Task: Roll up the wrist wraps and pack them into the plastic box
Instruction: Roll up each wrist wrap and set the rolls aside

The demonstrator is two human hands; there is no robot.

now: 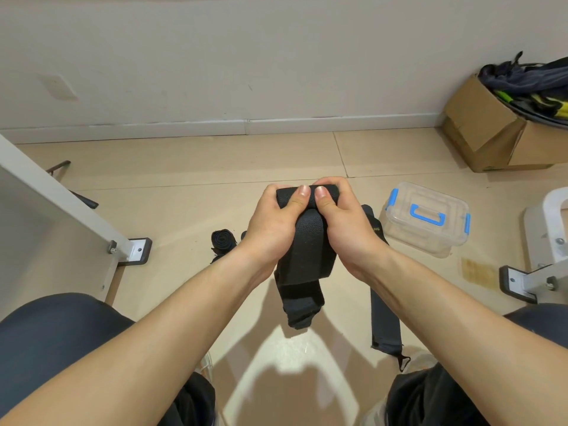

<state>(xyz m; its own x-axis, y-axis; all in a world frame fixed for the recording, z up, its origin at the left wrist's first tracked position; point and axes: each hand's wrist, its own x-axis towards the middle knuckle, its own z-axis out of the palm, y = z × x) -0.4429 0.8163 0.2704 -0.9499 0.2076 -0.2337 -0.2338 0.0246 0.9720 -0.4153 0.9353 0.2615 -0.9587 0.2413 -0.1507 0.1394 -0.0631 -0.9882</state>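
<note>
Both hands hold one black wrist wrap (307, 250) in the air above the floor. My left hand (276, 222) and my right hand (344, 222) grip its rolled top end, thumbs pressed side by side on the roll. The loose tail hangs down between my forearms. A second black wrap (385, 318) lies flat on the floor under my right forearm. A rolled black wrap (222, 239) lies on the floor left of my left hand. The clear plastic box (425, 219) with blue latches and handle stands closed on the floor to the right.
A white table leg with a metal foot (135, 250) stands at the left, another metal foot (519, 284) at the right. A cardboard box (491, 130) full of dark gear sits by the wall at the far right. My knees frame the bottom of the view.
</note>
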